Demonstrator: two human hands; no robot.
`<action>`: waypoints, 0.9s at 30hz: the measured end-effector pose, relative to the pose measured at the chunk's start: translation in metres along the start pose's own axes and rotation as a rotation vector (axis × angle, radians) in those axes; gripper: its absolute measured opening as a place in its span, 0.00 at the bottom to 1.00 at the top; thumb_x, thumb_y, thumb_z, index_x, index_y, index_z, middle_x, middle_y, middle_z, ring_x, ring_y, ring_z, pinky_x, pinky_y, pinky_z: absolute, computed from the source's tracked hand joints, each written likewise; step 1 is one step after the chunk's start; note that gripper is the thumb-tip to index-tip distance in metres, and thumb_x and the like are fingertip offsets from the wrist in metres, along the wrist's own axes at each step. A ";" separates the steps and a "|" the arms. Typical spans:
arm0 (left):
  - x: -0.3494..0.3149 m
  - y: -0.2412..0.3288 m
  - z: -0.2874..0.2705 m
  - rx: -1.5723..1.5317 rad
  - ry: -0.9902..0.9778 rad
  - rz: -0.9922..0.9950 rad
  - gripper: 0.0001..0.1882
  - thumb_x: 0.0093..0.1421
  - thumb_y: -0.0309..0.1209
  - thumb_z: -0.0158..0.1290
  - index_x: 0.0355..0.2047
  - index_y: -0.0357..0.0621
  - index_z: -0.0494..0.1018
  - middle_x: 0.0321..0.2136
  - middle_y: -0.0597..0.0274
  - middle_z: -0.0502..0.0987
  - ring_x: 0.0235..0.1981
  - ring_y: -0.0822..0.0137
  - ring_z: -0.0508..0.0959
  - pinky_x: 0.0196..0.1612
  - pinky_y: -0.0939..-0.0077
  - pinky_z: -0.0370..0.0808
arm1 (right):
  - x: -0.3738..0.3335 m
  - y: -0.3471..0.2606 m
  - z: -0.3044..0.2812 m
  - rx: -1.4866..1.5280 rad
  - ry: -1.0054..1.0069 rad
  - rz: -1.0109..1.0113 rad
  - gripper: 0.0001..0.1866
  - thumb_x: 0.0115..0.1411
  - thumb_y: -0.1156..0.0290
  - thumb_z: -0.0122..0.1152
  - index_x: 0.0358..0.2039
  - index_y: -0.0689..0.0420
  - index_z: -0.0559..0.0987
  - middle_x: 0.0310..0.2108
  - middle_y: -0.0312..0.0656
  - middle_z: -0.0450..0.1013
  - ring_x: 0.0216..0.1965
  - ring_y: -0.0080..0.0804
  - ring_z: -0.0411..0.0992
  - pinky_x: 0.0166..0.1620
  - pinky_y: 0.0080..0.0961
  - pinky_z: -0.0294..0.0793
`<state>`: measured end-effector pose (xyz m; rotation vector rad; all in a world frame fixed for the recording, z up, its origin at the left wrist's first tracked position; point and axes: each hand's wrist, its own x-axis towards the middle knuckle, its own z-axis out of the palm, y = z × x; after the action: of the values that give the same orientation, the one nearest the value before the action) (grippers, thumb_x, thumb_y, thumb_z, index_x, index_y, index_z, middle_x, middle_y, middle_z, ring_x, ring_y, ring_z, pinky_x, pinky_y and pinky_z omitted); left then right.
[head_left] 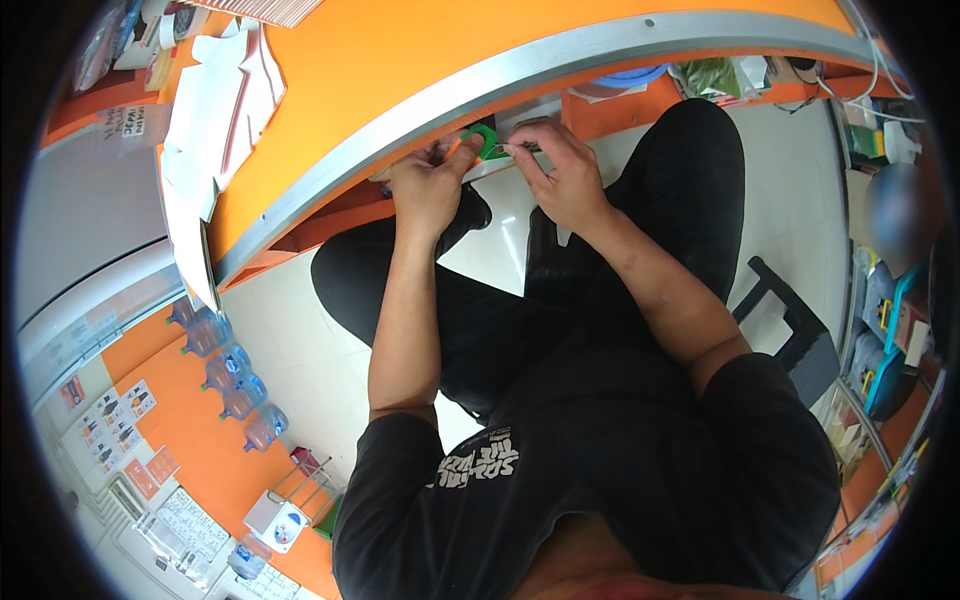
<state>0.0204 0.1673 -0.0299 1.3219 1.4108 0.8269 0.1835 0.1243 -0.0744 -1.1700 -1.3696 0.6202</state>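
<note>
Just below the counter's front edge, my left hand (pixel 426 196) is closed, with the thumb pressed on a small bright green object (pixel 486 142). Its exact kind cannot be made out, and part of it is hidden behind the fingers. My right hand (pixel 566 182) is close by on the right, thumb and forefinger pinched together at the green object's side. A thin pale piece (pixel 507 147) shows at those fingertips, too small to name. Both hands are above my lap, in front of an open orange shelf space (pixel 610 114) under the counter.
An orange counter (pixel 400 50) with a metal edge (pixel 480 72) curves across in front; crumpled white sheets (pixel 205 125) hang over its left end. Large water bottles (pixel 240 395) stand at left. A black chair part (pixel 800 350) is at my right, near stocked shelves (pixel 880 300).
</note>
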 end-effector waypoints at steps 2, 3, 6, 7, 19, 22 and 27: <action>-0.002 0.004 -0.004 0.077 -0.096 -0.054 0.09 0.64 0.28 0.60 0.40 0.35 0.82 0.30 0.64 0.82 0.32 0.77 0.77 0.37 0.81 0.74 | -0.001 0.011 0.002 -0.027 -0.018 -0.070 0.06 0.59 0.80 0.66 0.36 0.61 0.78 0.35 0.43 0.78 0.39 0.42 0.77 0.43 0.32 0.77; -0.003 0.009 -0.004 0.137 -0.112 -0.030 0.09 0.64 0.28 0.60 0.40 0.34 0.82 0.29 0.64 0.82 0.31 0.77 0.78 0.37 0.82 0.74 | -0.001 0.014 0.002 -0.041 -0.029 -0.106 0.06 0.59 0.80 0.66 0.36 0.61 0.78 0.35 0.43 0.78 0.39 0.42 0.77 0.44 0.33 0.77; -0.006 0.017 -0.006 0.251 -0.143 0.029 0.09 0.65 0.28 0.59 0.41 0.34 0.83 0.27 0.63 0.83 0.29 0.78 0.78 0.35 0.82 0.75 | -0.002 0.013 0.001 -0.060 -0.046 -0.145 0.06 0.59 0.81 0.65 0.36 0.60 0.78 0.36 0.43 0.78 0.40 0.41 0.77 0.45 0.33 0.77; -0.007 0.016 -0.009 0.247 -0.143 0.040 0.10 0.66 0.29 0.59 0.42 0.34 0.83 0.27 0.63 0.83 0.29 0.78 0.78 0.35 0.82 0.75 | -0.003 0.013 0.002 -0.052 -0.041 -0.131 0.05 0.60 0.81 0.65 0.36 0.60 0.78 0.36 0.43 0.78 0.40 0.41 0.77 0.46 0.34 0.77; -0.009 0.018 -0.017 0.247 -0.256 0.046 0.11 0.67 0.29 0.57 0.44 0.35 0.82 0.34 0.58 0.81 0.34 0.71 0.77 0.40 0.77 0.74 | -0.005 0.006 0.002 -0.003 -0.024 -0.173 0.06 0.59 0.81 0.65 0.36 0.60 0.78 0.36 0.44 0.79 0.42 0.41 0.77 0.55 0.36 0.74; -0.008 0.013 -0.019 0.258 -0.264 0.071 0.11 0.67 0.29 0.57 0.43 0.34 0.82 0.33 0.58 0.80 0.35 0.69 0.77 0.41 0.76 0.74 | -0.004 0.003 0.001 0.007 -0.060 -0.137 0.05 0.59 0.81 0.65 0.36 0.60 0.78 0.37 0.44 0.78 0.42 0.42 0.77 0.52 0.35 0.75; -0.008 0.012 -0.020 0.225 -0.277 0.091 0.11 0.67 0.29 0.56 0.42 0.33 0.81 0.32 0.58 0.79 0.36 0.66 0.76 0.43 0.74 0.73 | -0.002 0.002 -0.001 0.027 -0.093 -0.114 0.05 0.60 0.80 0.64 0.36 0.60 0.78 0.37 0.44 0.78 0.41 0.43 0.77 0.46 0.35 0.76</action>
<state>0.0044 0.1644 -0.0120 1.6154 1.2561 0.5286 0.1848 0.1228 -0.0773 -1.0448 -1.4915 0.6162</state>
